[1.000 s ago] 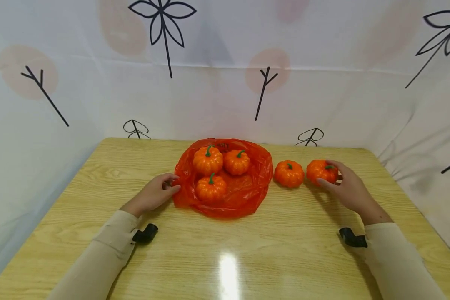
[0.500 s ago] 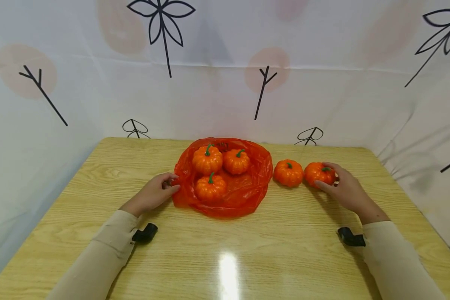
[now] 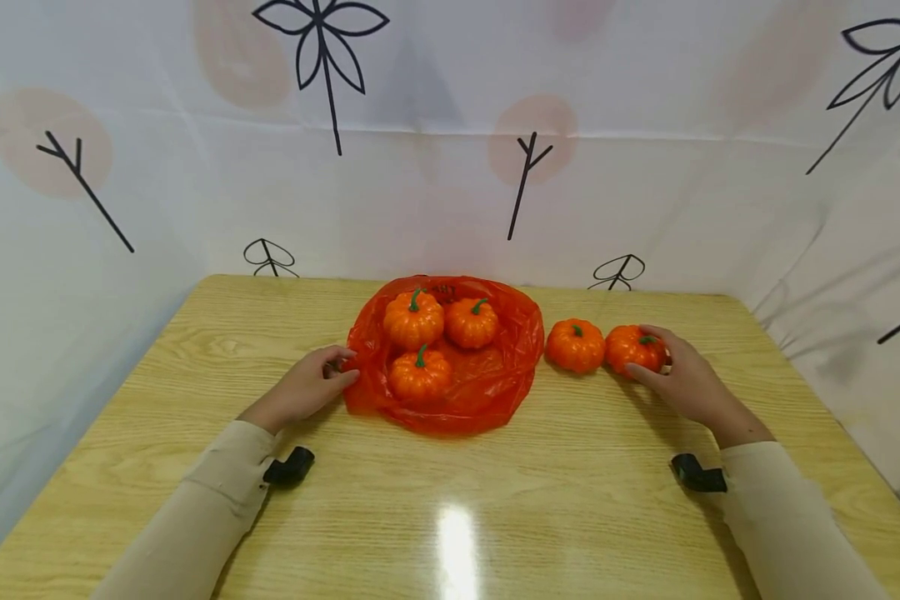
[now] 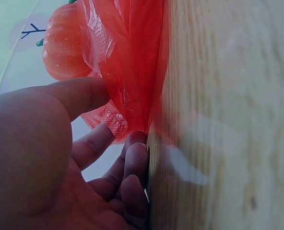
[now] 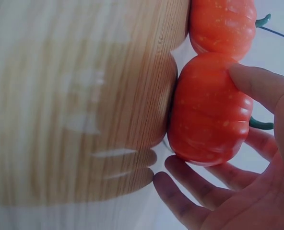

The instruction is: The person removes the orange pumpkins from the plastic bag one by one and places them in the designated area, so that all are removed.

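A crinkled red plastic bag lies spread on the table with its mouth up. Inside it sit three small orange toy pumpkins, one at the back left, one at the back right and one in front. My left hand holds the bag's left side, thumb and fingertips at the thin plastic. To the right of the bag stands another pumpkin. Right beside that one, my right hand grips a pumpkin on the tabletop, thumb on its near side and fingers around the far side.
The wooden table has its back edge close to a white patterned cloth. Cloth also hangs along both sides. Black mounts sit at the left wrist and right wrist.
My right hand has brought its pumpkin a little to the left, up against the neighbouring pumpkin. The left hand and the bag have stayed in place.
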`<state>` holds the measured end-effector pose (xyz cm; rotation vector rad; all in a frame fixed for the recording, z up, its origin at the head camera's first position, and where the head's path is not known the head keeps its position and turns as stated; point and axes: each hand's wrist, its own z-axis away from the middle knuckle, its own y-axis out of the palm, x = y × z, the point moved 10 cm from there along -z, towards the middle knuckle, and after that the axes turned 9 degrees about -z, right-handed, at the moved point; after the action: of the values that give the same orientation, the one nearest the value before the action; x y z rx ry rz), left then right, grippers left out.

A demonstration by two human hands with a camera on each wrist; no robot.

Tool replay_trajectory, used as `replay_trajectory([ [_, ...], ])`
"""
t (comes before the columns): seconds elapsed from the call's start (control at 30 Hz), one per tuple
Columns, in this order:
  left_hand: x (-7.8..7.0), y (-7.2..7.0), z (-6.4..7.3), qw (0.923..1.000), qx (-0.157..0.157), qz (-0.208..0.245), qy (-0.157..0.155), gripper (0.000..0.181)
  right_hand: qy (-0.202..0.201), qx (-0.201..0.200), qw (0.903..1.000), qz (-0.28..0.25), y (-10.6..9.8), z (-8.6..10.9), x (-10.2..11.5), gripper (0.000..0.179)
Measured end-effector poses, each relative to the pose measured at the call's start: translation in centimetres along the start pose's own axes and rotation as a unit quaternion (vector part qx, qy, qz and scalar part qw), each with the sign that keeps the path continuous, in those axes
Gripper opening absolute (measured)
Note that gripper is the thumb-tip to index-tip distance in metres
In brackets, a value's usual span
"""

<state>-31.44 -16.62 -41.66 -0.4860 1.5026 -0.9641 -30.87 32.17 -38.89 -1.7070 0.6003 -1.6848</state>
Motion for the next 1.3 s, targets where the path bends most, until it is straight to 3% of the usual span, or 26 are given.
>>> replay_trajectory([
  [0.57, 0.0, 0.1, -0.1, 1.0000, -0.003, 0.006, 0.002, 0.039, -0.021, -0.014, 0.9997, -0.003, -0.2, 0.5, 0.9, 0.078],
  [0.73, 0.1, 0.1, -0.1, 0.9999, -0.008, 0.007, 0.001, 0.039, -0.029, -0.077, 0.9966, -0.009, -1.4, 0.9, 1.8, 0.070],
  [0.97, 0.1, 0.1, 0.0, 1.0000, -0.008, 0.006, 0.001, 0.038, -0.069, -0.193, 0.9783, -0.032, -3.3, 2.0, 4.2, 0.052],
  [1.1, 0.0, 0.1, 0.0, 0.9999, -0.008, 0.009, 0.003, 0.038, -0.087, -0.200, 0.9746, -0.048, -2.8, 2.5, 5.8, 0.050],
  [1.3, 0.0, 0.1, 0.1, 1.0000, -0.004, 0.009, -0.001, 0.038, -0.113, -0.181, 0.9755, -0.054, -1.4, 3.0, 8.4, 0.046],
])
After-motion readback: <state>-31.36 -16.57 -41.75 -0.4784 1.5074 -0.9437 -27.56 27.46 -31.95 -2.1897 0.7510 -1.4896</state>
